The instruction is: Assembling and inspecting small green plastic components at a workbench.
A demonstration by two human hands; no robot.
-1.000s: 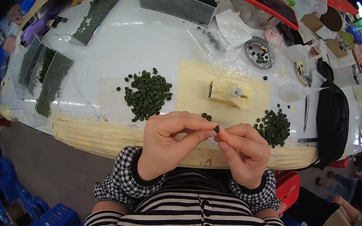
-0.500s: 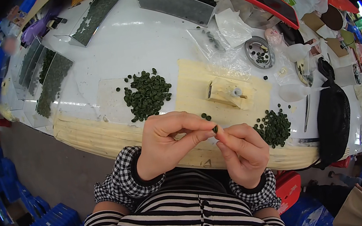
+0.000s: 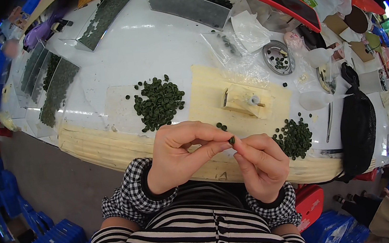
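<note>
My left hand (image 3: 179, 154) pinches a small dark green disc (image 3: 231, 140) between thumb and forefinger, just above the table's front edge. From the other side, my right hand (image 3: 262, 164) meets it with its fingertips, its other fingers curled in. Two loose discs (image 3: 221, 126) lie on the table just beyond the fingertips. A large heap of dark green discs (image 3: 158, 102) sits past my left hand. Beside my right hand is a smaller heap of similar pieces (image 3: 294, 138). Farther off, a tape-covered block with a short pale tube (image 3: 245, 100) rests on a yellow sheet (image 3: 205, 86).
Clear bins of green pieces (image 3: 189, 8) stand along the far side and left. At right are a red-cased phone (image 3: 284, 3), a round metal dish (image 3: 278, 57), tweezers (image 3: 330, 120) and a black mesh bag (image 3: 358, 122). Another person's legs (image 3: 357, 201) show at lower right.
Both hands stay in nearly the same place, the disc still at the fingertips. The person at lower right has shifted position.
</note>
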